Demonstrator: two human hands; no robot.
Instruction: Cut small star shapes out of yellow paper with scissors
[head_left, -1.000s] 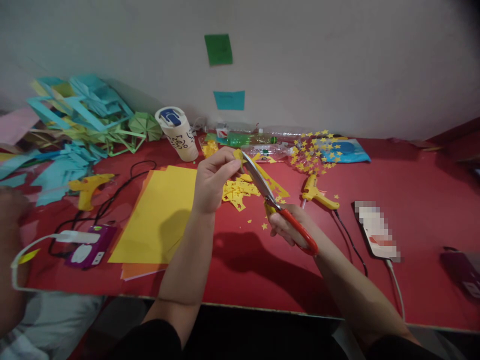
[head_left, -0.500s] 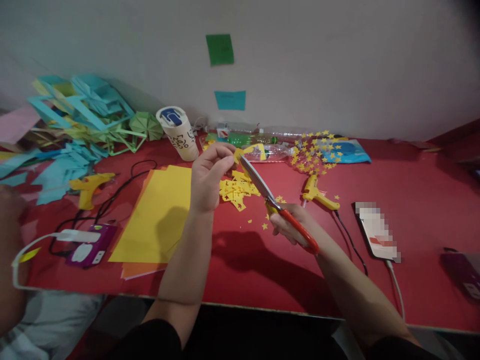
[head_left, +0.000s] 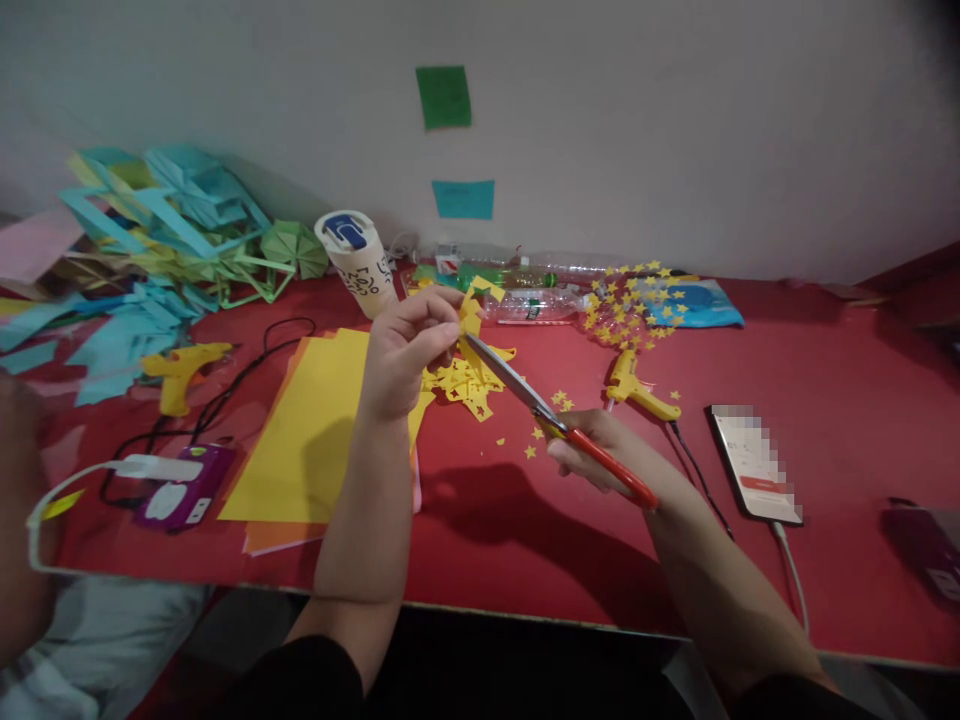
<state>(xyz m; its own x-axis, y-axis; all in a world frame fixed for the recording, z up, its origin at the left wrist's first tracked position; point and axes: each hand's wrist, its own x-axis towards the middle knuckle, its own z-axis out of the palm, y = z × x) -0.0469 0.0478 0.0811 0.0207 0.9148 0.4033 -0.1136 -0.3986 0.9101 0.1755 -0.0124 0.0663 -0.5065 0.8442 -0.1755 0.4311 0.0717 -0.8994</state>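
Between the thumb and fingers of my left hand [head_left: 409, 350] is a piece of yellow paper [head_left: 471, 318], its cut strip curling up above the fingertips. My right hand [head_left: 596, 450] grips red-handled scissors [head_left: 517, 385]; their blades point up and left, with the tips at the paper. Below the blades lies a heap of yellow paper scraps [head_left: 469, 388] with star-shaped edges. Several small yellow stars [head_left: 561, 400] are scattered on the red table just beyond my right hand.
Yellow sheets [head_left: 300, 430] lie on the left, near a yellow glue gun [head_left: 180, 375] and a purple power box [head_left: 184, 490]. A tumbler [head_left: 358, 265], plastic bottles [head_left: 532, 305] and a star-covered clump [head_left: 634, 305] stand behind. Another glue gun [head_left: 637, 388] and a phone [head_left: 754, 465] lie right.
My left hand has shifted slightly left and down with the paper, whose strip now stands up. My right hand and the scissors have moved a little right and down.
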